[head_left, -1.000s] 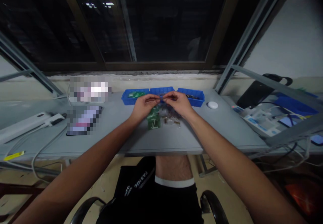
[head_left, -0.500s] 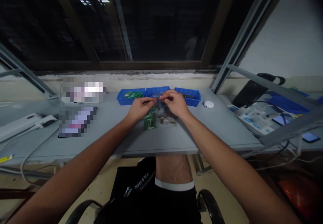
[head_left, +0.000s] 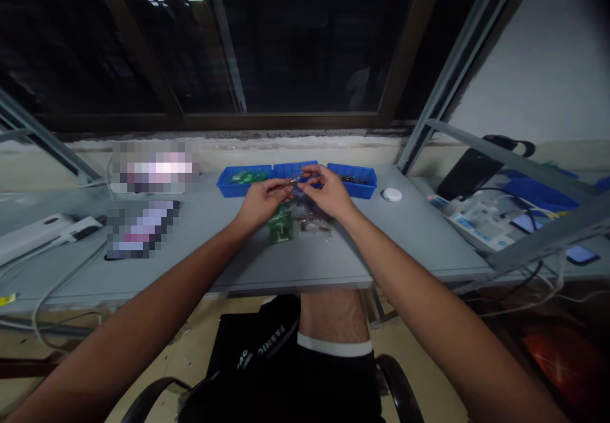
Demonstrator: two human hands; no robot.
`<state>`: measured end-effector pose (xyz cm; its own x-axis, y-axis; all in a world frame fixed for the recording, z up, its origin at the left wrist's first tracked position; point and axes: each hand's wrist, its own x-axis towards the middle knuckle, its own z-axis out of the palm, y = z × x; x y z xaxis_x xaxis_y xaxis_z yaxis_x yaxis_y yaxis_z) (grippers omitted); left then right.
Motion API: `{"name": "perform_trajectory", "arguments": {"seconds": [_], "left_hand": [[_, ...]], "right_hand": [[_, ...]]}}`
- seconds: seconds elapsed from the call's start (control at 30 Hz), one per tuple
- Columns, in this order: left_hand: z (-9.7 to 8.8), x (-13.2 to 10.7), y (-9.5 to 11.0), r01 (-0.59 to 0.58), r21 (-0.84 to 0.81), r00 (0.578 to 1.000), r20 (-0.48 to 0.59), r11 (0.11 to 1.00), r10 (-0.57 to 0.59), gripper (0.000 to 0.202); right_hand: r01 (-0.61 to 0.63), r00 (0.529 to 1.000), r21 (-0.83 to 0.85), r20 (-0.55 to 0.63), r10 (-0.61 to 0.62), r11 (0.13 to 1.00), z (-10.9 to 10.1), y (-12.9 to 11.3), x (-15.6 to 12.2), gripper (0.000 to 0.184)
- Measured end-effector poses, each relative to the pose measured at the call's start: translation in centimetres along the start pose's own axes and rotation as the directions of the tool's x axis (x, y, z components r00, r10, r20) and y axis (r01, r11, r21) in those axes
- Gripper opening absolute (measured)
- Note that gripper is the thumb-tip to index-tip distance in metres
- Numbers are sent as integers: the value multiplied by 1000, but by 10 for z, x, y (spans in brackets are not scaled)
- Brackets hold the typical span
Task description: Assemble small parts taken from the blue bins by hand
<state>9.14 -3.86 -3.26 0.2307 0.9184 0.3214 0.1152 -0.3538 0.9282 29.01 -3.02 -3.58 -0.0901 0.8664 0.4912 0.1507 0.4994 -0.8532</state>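
Note:
Both my hands are together over the desk, in front of the blue bins. My left hand [head_left: 261,204] pinches a small clear plastic bag [head_left: 297,180] by its left side. On the other side, the thumb and fingertips of my right hand [head_left: 330,192] close on the same bag; its contents are too small to make out. Below the hands lie green plastic packets [head_left: 281,227] with pale marks. Beside them are clear bags [head_left: 314,225] with small metal pieces, partly covered by my right hand.
Three blue bins stand along the wall: the left bin [head_left: 223,185] holds green packets, the middle bin [head_left: 282,169] is partly hidden, the right bin [head_left: 370,189] holds metal pieces. A white round case [head_left: 393,195] sits to their right. A phone [head_left: 143,229], cables and a power strip [head_left: 481,229] lie outward.
My right fingers have spread a little and the clear bag shows more between my hands. The view has shifted slightly.

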Motion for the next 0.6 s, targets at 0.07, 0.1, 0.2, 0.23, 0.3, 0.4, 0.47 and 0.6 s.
{"name": "perform_trajectory", "arguments": {"seconds": [0.07,0.1,0.2,0.23,0.3,0.4,0.47,0.6], "left_hand": [[0,1,-1,15,-62,1000,9,998,-15,56],[0,1,-1,11,-74,1000,2,997,-10,55],[-1,4,-3,-56,-27,996,-68,998,54,49],[-1,4,-4,-91,8,991,-102,996,92,47],[-1,5,-6,-158,82,974,-151,984,169,46],[1,4,-8,-198,156,964,-148,968,221,45],[3,2,-9,-189,187,969,-125,964,214,45],[3,-1,-10,-177,223,973,-107,959,204,47]], "right_hand": [[-45,997,50,62,42,998,0,1,1,40],[-58,995,63,80,53,996,0,1,2,36],[25,999,-41,-24,-26,999,-4,-2,7,20],[79,992,-128,-84,-90,989,-7,-3,10,14],[168,965,-337,-137,-225,926,-14,-4,15,9],[276,950,-558,34,-310,783,-20,-5,17,11],[332,940,-603,151,-304,726,-20,-5,13,14],[406,903,-587,375,-209,700,-14,-6,-3,18]]}}
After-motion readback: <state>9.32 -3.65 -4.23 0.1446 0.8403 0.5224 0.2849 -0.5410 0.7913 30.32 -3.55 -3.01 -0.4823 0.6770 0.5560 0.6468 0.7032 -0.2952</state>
